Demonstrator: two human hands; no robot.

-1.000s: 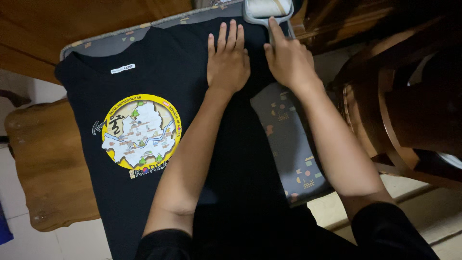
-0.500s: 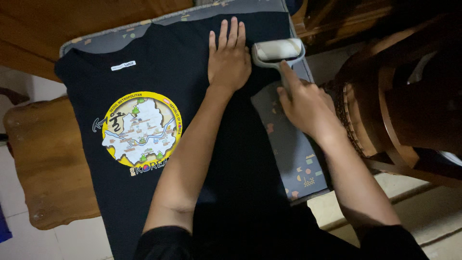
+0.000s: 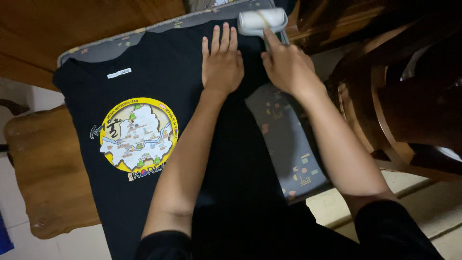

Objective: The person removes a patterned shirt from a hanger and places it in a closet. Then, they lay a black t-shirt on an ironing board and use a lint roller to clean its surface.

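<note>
A black T-shirt (image 3: 144, 86) with a round yellow map print lies flat on a grey patterned board (image 3: 288, 139). My left hand (image 3: 221, 62) presses flat on the shirt's sleeve area, fingers together and pointing away from me. Just to its right, my right hand (image 3: 287, 67) grips the handle of a lint roller (image 3: 262, 20), whose white roll rests on the sleeve near the board's far edge. The index finger lies along the roller's handle.
A wooden stool (image 3: 45, 173) stands under the board at the left. Dark wooden chair parts (image 3: 399, 96) crowd the right side. Wooden furniture (image 3: 72, 19) fills the top left. Pale floor tiles (image 3: 337, 207) show at the bottom right.
My right hand pulled the lint roller back toward me along the sleeve half a second ago, then pushed it away again to the far edge. The left hand stayed flat on the shirt.
</note>
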